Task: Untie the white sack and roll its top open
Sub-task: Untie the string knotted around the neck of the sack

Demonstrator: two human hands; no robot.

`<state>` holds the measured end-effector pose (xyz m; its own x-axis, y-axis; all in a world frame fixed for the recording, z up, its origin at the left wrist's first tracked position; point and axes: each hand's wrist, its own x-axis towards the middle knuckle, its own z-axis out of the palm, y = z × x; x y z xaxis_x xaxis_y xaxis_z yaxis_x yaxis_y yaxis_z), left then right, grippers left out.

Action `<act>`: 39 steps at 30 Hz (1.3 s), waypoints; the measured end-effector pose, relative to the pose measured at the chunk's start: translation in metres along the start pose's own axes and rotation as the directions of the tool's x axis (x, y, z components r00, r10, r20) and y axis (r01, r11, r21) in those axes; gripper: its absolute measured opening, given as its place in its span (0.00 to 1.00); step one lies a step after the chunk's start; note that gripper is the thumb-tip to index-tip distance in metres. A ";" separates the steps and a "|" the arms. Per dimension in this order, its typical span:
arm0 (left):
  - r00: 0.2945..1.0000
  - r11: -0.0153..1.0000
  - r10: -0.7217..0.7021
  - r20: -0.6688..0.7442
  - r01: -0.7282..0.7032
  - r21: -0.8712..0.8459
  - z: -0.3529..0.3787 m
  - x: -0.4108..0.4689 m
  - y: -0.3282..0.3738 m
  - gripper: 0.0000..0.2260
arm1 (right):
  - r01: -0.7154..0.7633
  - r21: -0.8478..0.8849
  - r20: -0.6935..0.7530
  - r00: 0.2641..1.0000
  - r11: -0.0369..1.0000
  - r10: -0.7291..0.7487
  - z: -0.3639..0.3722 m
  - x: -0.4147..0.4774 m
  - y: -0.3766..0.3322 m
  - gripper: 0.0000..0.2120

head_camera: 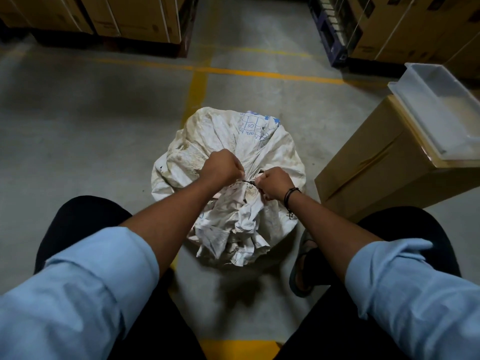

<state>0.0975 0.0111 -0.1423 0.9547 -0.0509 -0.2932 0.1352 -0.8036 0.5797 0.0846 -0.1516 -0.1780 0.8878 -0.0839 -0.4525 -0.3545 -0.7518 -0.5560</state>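
head view: only camera, wide-angle, looking down past both forearms.
white sack [259,141]: sits on the concrete floor [104,126] between the person's knees, straddling a yellow line [197,87]. Full, rounded, dirty, blue print on the far side.
sack neck: still gathered tight; loose crumpled top fabric flops toward the person below the tie.
tie [248,182]: thin dark cord wrapped round the neck, visible as a short stretch between the two fists.
left hand [222,166]: closed fist at the neck, pinching at the cord or the fabric beside it; which one can't be told.
right hand [272,183]: closed on the cord end at the right of the neck; dark wristband [291,194] on that wrist.
hands: close together, just apart, one each side of the knot.
progress: early. Judgement: knot is being worked, not released. Neck not opened, no rolling begun.
left to do: free the cord, spread the mouth, roll the rim down.
nearby: cardboard box [376,172] to the right with a clear plastic tray [439,110] on top, near the sack, not touching. Stacked cartons [135,16] far side.
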 end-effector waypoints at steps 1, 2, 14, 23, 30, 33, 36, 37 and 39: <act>1.000 1.000 0.007 0.023 -0.006 -0.026 0.003 0.000 0.001 0.03 | 0.005 0.013 -0.002 1.000 1.000 -0.005 0.001 0.000 0.001 0.09; 1.000 0.999 0.010 0.025 -0.009 -0.035 0.006 0.000 0.001 0.02 | 0.014 0.020 0.001 1.000 1.000 -0.014 0.001 0.000 0.003 0.07; 0.996 0.995 -0.095 0.001 0.095 0.028 0.026 0.023 -0.001 0.18 | 0.050 0.006 -0.100 0.994 0.999 -0.049 0.008 0.005 0.005 0.09; 0.992 0.991 -0.123 0.034 0.121 0.051 0.029 0.034 0.004 0.23 | 0.022 0.142 -0.048 0.999 0.990 -0.016 0.006 0.010 0.015 0.10; 0.995 0.988 -0.088 0.042 0.082 0.130 0.029 0.035 0.008 0.24 | 0.014 0.200 -0.020 1.000 0.980 -0.010 0.002 0.006 0.015 0.10; 0.997 0.982 -0.066 0.028 0.060 0.177 0.030 0.032 0.009 0.21 | 0.016 0.197 -0.013 1.000 0.980 -0.013 0.004 0.006 0.015 0.10; 0.999 0.980 -0.050 0.004 0.048 0.194 0.032 0.029 0.009 0.21 | 0.006 0.215 -0.018 1.000 0.977 -0.002 0.006 0.006 0.014 0.10; 0.999 0.981 -0.051 -0.006 0.051 0.188 0.032 0.028 0.008 0.22 | -0.002 0.235 -0.016 1.000 0.972 0.006 0.005 0.005 0.013 0.10; 0.998 0.983 -0.064 -0.015 0.066 0.169 0.034 0.029 0.006 0.22 | -0.027 0.281 0.022 1.000 0.959 0.022 0.003 0.004 0.013 0.09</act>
<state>0.1169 -0.0149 -0.1731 0.9479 0.0096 -0.3184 0.1508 -0.8940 0.4220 0.0829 -0.1596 -0.1896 0.8731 -0.0857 -0.4799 -0.4466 -0.5353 -0.7170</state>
